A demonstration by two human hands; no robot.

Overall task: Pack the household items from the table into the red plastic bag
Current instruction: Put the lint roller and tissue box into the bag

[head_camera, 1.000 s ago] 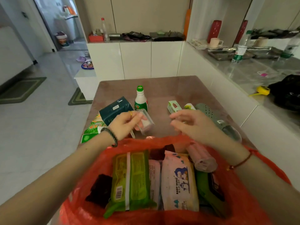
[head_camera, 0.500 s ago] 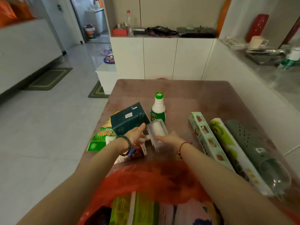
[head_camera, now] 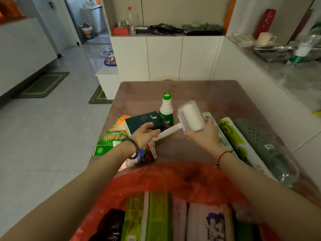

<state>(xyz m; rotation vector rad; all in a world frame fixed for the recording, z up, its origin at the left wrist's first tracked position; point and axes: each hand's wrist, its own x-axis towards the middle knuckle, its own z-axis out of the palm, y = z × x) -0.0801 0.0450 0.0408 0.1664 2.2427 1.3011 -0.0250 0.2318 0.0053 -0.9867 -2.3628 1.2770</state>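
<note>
Head view: both hands (head_camera: pixel 205 134) hold lint roller (head_camera: pixel 191 115) above table (head_camera: pixel 217 94).

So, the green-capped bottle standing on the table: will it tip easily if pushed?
Probably yes: the green-capped bottle stands upright, tall and narrow, so a push near the cap may topple it. Its round body would likely roll once down. It looks like smooth plastic, perhaps slippery; its weight cannot be judged.

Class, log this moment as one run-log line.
step: lifting lint roller | right hand: grips roll | left hand: at handle | red bag: open, part-filled
</note>
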